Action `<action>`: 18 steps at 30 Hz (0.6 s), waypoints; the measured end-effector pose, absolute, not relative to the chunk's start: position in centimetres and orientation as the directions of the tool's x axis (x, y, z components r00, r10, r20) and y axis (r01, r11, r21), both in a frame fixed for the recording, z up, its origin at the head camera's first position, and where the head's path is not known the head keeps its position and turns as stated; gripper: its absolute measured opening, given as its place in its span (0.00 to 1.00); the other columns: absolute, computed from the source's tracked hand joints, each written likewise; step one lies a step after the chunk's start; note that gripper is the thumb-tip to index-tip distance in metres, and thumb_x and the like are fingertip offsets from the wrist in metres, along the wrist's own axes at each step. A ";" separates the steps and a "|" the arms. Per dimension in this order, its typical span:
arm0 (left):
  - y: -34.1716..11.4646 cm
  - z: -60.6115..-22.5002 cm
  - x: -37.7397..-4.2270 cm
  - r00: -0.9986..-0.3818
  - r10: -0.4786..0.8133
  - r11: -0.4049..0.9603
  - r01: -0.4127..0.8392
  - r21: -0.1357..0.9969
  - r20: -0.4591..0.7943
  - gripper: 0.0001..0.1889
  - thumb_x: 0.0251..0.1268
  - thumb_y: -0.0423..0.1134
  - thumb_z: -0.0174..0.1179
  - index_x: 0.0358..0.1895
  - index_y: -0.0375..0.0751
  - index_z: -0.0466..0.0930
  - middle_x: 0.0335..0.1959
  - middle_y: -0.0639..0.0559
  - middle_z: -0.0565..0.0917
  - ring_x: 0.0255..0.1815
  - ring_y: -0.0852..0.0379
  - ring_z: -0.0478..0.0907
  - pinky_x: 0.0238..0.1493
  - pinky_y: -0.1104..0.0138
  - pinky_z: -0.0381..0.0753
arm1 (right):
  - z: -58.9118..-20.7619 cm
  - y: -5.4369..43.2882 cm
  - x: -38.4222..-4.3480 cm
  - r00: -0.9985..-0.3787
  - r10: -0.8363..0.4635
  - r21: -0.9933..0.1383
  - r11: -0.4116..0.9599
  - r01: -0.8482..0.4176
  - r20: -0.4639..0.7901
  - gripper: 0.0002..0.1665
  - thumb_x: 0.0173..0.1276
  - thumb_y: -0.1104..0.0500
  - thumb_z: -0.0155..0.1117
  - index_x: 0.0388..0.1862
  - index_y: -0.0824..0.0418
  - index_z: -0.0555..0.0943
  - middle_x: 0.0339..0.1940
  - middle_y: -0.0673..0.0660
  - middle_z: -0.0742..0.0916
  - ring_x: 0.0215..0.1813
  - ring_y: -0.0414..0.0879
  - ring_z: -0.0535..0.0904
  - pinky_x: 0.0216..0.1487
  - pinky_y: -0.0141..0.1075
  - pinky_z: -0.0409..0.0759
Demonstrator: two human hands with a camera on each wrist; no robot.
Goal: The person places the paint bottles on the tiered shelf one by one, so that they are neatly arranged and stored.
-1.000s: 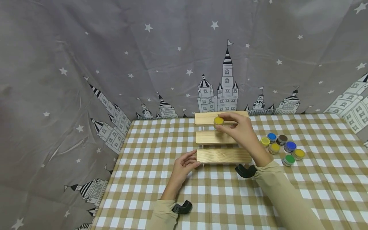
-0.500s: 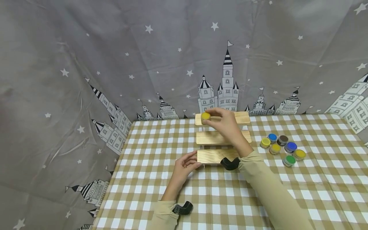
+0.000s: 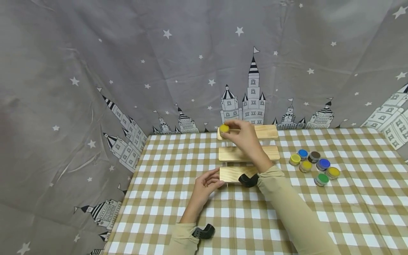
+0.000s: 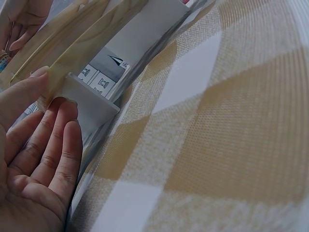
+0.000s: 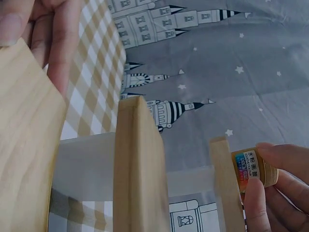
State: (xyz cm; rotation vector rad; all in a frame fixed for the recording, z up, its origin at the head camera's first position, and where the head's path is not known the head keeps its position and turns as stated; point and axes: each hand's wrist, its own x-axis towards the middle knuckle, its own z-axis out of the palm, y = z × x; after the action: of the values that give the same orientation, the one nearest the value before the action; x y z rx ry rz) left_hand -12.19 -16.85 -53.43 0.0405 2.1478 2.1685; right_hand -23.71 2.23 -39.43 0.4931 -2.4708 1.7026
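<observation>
1. Right wrist view: yellow-lidded jar [image 5: 256, 166], side label [image 5: 250, 163] bearing the characters 水粉画 and a multicoloured block; finer print illegible.
2. Right hand [image 3: 243, 136]: thumb and fingers clamped on that jar at the left end of the top plank of a three-tier wooden stand [image 3: 234, 154].
3. Left hand [image 3: 204, 183]: thumb above, fingertips below, pinching the left edge of the stand's lowest plank.
4. Seven further jars [image 3: 323, 164], right of the stand: three yellow lids, two blue, one dark brown, one green; labels too small to read.
5. Obscured: parts of the planks, behind right hand and sleeve [image 3: 293, 205]; jar, cut off at the left wrist view's edge.
6. Surface: brown-and-white checked cloth [image 3: 153, 198].
7. Backdrop: grey curtain [image 3: 191, 28], printed castles and stars.
</observation>
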 end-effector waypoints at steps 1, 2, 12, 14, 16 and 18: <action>-16.9 -53.4 -12.2 -0.996 0.082 -0.008 -0.044 0.999 -0.043 0.26 0.64 0.32 0.72 0.66 0.45 0.81 0.49 0.42 0.88 0.46 0.60 0.87 0.49 0.72 0.89 | -39.5 2.2 -23.7 -0.942 -0.206 -0.887 0.330 -0.322 0.265 0.28 0.61 0.62 0.79 0.59 0.66 0.84 0.55 0.63 0.90 0.58 0.55 0.87 0.68 0.46 0.82; -16.9 -53.4 -12.2 -0.996 0.080 -0.007 -0.043 0.999 -0.043 0.26 0.64 0.32 0.72 0.66 0.45 0.81 0.49 0.42 0.88 0.46 0.60 0.87 0.49 0.72 0.89 | -39.5 2.1 -23.8 -0.942 -0.204 -0.883 0.339 -0.324 0.267 0.27 0.60 0.62 0.79 0.59 0.65 0.84 0.55 0.62 0.90 0.57 0.55 0.87 0.67 0.46 0.83; -16.9 -53.4 -12.2 -0.996 0.071 -0.006 -0.046 0.999 -0.046 0.27 0.63 0.31 0.73 0.66 0.44 0.81 0.48 0.43 0.88 0.45 0.60 0.87 0.49 0.72 0.89 | -39.6 1.7 -24.0 -0.941 -0.188 -0.857 0.391 -0.335 0.282 0.27 0.60 0.60 0.80 0.57 0.65 0.84 0.52 0.62 0.90 0.54 0.54 0.88 0.63 0.45 0.85; -16.8 -53.4 -12.2 -0.996 0.070 -0.006 -0.047 0.999 -0.047 0.27 0.62 0.31 0.73 0.66 0.43 0.81 0.48 0.43 0.88 0.45 0.60 0.87 0.50 0.71 0.89 | -39.5 1.7 -24.0 -0.945 -0.175 -0.854 0.406 -0.325 0.276 0.27 0.60 0.59 0.80 0.57 0.65 0.84 0.51 0.62 0.91 0.53 0.54 0.88 0.62 0.45 0.85; -16.8 -53.4 -12.2 -0.997 0.068 -0.005 -0.047 0.999 -0.046 0.27 0.62 0.31 0.73 0.66 0.43 0.81 0.48 0.43 0.88 0.45 0.60 0.87 0.49 0.72 0.89 | -39.5 1.8 -24.0 -0.948 -0.167 -0.849 0.422 -0.317 0.271 0.28 0.60 0.57 0.81 0.58 0.65 0.84 0.51 0.61 0.90 0.53 0.54 0.88 0.62 0.45 0.86; -16.8 -53.3 -12.2 -0.997 0.068 -0.001 -0.047 0.999 -0.047 0.27 0.63 0.32 0.73 0.66 0.43 0.81 0.48 0.43 0.88 0.46 0.60 0.87 0.49 0.71 0.89 | -39.3 1.9 -23.9 -0.951 -0.159 -0.848 0.431 -0.307 0.264 0.28 0.60 0.55 0.81 0.58 0.64 0.84 0.51 0.61 0.91 0.53 0.54 0.88 0.62 0.45 0.86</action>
State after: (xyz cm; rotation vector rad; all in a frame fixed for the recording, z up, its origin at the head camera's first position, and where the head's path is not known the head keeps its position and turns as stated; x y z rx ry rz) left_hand -12.17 -16.77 -53.35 0.0230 2.1608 2.1671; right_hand -23.94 1.89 -39.32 0.4155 -2.5334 1.5479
